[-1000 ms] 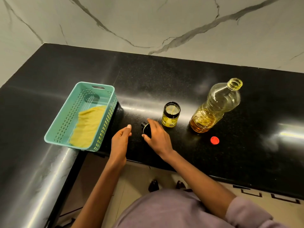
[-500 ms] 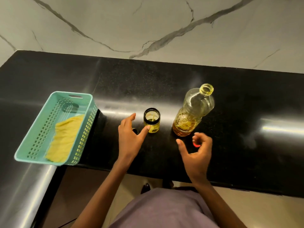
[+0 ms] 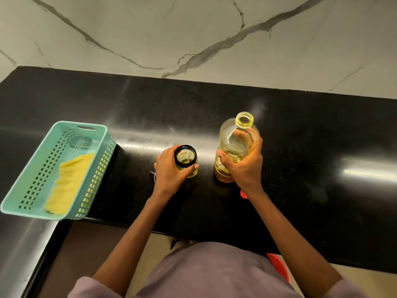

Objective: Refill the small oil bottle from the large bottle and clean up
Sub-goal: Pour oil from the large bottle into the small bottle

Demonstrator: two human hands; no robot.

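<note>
Large bottle [image 3: 233, 145] within right-hand fingers [image 3: 255, 145]

Both bare forearms reach forward over the tabletop [image 3: 300, 136]. The left hand [image 3: 169, 173] curls around the small oil bottle [image 3: 186, 161], while the right hand [image 3: 245, 164] wraps the large bottle [image 3: 234, 145], thumb on its left side.

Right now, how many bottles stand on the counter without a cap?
2. The small oil bottle stands left of centre, gripped by the left hand. The large bottle stands to its right, gripped by the right hand. Both mouths are open.
</note>
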